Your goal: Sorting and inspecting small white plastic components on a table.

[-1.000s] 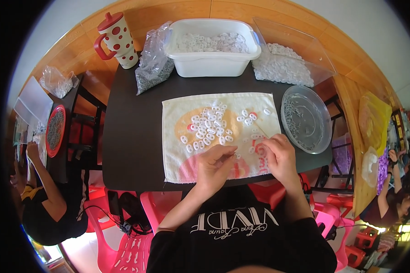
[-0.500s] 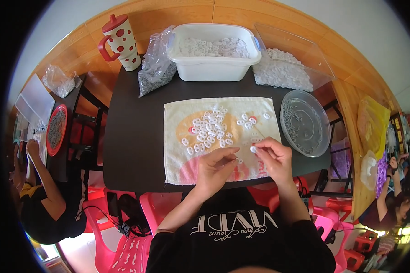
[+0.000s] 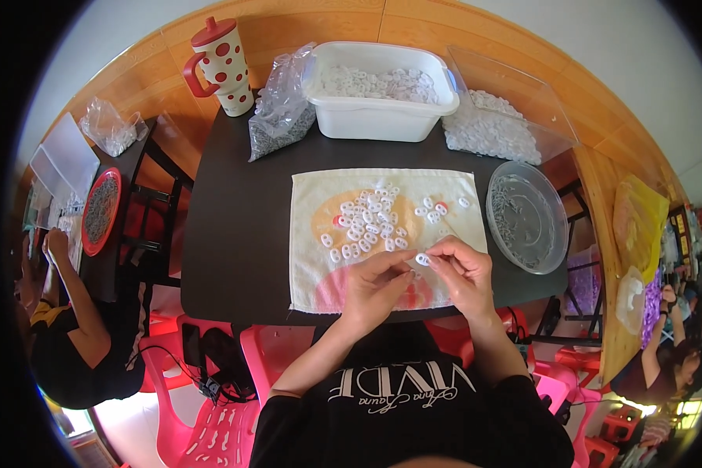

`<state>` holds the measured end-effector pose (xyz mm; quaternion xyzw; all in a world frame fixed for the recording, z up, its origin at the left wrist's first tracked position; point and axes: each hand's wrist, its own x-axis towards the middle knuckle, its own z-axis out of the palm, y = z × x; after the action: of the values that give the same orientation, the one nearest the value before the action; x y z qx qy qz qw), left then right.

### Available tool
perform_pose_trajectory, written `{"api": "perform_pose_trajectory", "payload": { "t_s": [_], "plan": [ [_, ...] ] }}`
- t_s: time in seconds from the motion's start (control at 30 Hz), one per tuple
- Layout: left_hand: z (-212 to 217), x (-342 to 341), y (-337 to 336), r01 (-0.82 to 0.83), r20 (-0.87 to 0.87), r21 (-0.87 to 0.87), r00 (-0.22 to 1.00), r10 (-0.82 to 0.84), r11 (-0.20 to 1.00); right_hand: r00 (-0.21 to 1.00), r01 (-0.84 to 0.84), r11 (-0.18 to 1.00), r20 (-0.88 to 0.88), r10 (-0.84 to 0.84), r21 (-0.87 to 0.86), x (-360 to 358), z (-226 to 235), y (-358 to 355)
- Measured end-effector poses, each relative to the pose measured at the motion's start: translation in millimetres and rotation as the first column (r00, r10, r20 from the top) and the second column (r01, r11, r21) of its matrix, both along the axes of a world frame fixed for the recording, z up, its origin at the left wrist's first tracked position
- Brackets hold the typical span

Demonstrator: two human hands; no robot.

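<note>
My right hand point(image 3: 464, 274) pinches a white plastic piece with two holes point(image 3: 423, 258) between thumb and fingertips, above the front of a cream towel point(image 3: 308, 187). Close by on its left is my left hand point(image 3: 376, 282), its index finger and thumb curved toward that piece with their tips apart. Nothing shows between them, though anything tiny there would be hard to see. Beyond my hands lies a loose heap of similar white pieces point(image 3: 370, 218) on the towel. A smaller group of white pieces point(image 3: 429, 209) lies to the right, with a single one point(image 3: 463, 202) beside it.
A white tub point(image 3: 382, 121) of white pieces stands at the back, between a bag of grey bits point(image 3: 277, 125) and a clear box point(image 3: 495, 129) of white pieces. A round clear bowl point(image 3: 534, 249) is at right; a spotted tumbler point(image 3: 226, 70) stands back left. People work at both sides.
My right hand has moved left with the white piece, closer to my left hand, and the piece now shows its two holes. The whole view has shifted slightly.
</note>
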<state>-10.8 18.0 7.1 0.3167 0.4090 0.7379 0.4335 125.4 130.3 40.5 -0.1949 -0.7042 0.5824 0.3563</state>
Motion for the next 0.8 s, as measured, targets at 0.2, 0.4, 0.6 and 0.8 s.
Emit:
{"api": "perform_pose_trajectory", "payload": {
  "t_s": [0.2, 0.4, 0.6, 0.8],
  "plan": [
    [-2.7, -0.3, 0.4, 0.006, 0.036, 0.003, 0.999, -0.006, 1.0, 0.999, -0.03, 0.999, -0.023, 0.029, -0.036, -2.6, 0.8, -2.5],
    [-0.2, -0.5, 0.5, 0.013, 0.056, 0.019, 0.998, -0.014, 1.0, 0.999, -0.024, 1.0, -0.035, 0.023, -0.018, -2.7, 1.7, -1.9],
    [-0.3, -1.1, 0.6, 0.019, 0.057, 0.014, 0.998, -0.02, 1.0, 0.999, -0.03, 0.999, -0.021, 0.029, -0.019, -2.7, -0.6, -1.3],
    [-5.7, -1.2, 1.2, -0.008, 0.044, 0.024, 0.999, 0.007, 1.0, 0.999, -0.048, 0.997, 0.01, 0.047, 0.06, -2.7, -1.1, 1.0]
  ]
}}
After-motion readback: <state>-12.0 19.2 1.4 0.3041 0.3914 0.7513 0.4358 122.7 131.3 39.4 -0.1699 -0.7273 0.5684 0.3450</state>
